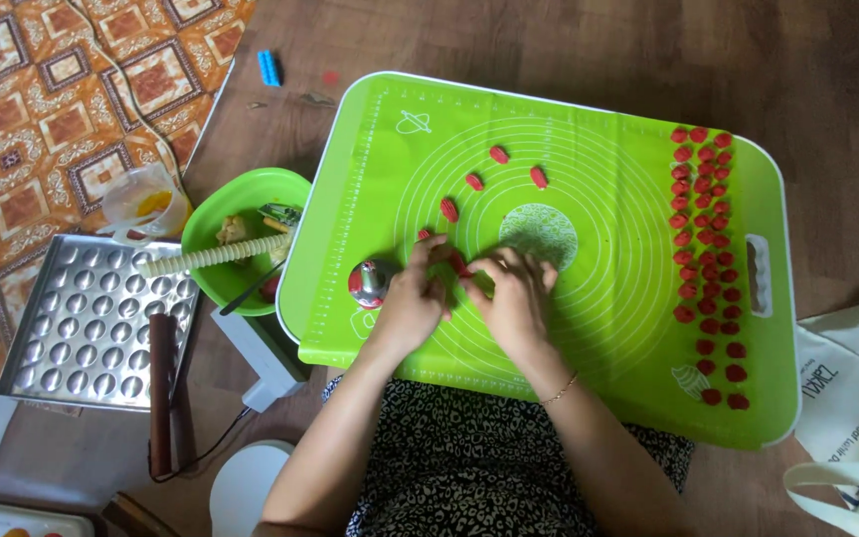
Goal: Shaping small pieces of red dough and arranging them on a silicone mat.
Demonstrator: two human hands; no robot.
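- The red dough piece (pixel 457 263) is small, soft-looking and bright red; only a sliver of it shows between the two hands, lying on the green mat (pixel 589 298) just where the fingertips meet.
- The left hand (pixel 412 298) comes up from the lower edge of the view with the forearm angled inward, wrist low over the mat, back of the hand turned up toward the camera.
- The right hand (pixel 517 298) mirrors it from the other side, forearm slanting in, with a thin bracelet (pixel 559 390) at the wrist.
- Both hands are curled, fingers bent and drawn close together; their tips close in on the red dough piece from either side, pinching it between them. How firmly each finger presses cannot be told, since the knuckles hide the contact.
- Just beyond the fingertips, four more oval red pieces (pixel 473 182) lie in a loose arc on the mat.
- Just to the outer side of the left hand sits a small round metal tool (pixel 370 282) with red on it, near the mat's edge.
- Well away past the right hand, many finished red pieces (pixel 706 254) stand in rows along the far side of the mat.
- Beyond the left hand, off the mat, a green bowl (pixel 241 199) holds tools, and a dimpled metal tray (pixel 91 318) lies next to it.
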